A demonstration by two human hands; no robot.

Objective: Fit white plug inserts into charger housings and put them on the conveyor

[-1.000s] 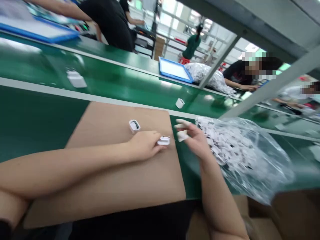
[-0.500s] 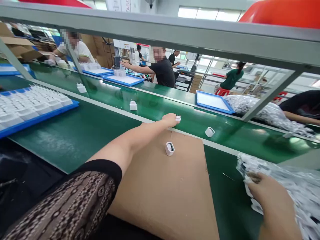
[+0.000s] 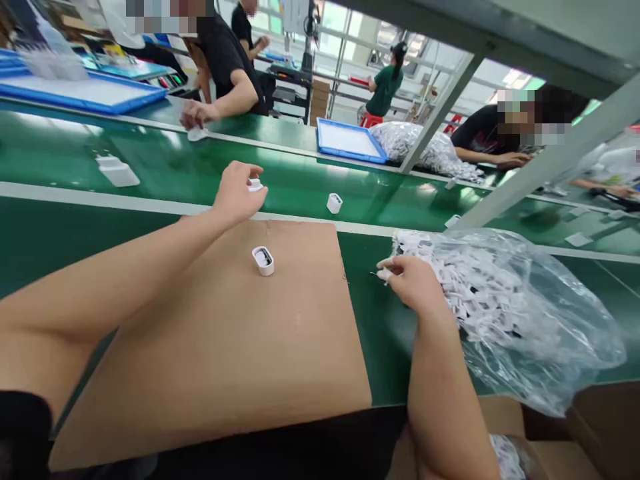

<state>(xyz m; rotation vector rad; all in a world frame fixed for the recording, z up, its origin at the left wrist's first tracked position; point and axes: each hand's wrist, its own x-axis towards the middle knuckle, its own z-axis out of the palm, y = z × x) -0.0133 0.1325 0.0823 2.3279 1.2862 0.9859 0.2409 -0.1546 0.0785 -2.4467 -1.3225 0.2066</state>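
Beyond the flat brown cardboard sheet (image 3: 280, 347), your left hand (image 3: 234, 191) pinches a small white plastic piece (image 3: 255, 185), presumably for control; right of the sheet, your right hand's (image 3: 414, 281) closure is unclear.

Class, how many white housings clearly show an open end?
2: one housing on the cardboard, another housing on the green belt. Others may be hidden in the left hand or clear bag.

Left hand (image 3: 235, 192) partly hid a white piece (image 3: 255, 185) — black sleeve (image 3: 23, 430) was cut off by the left edge.
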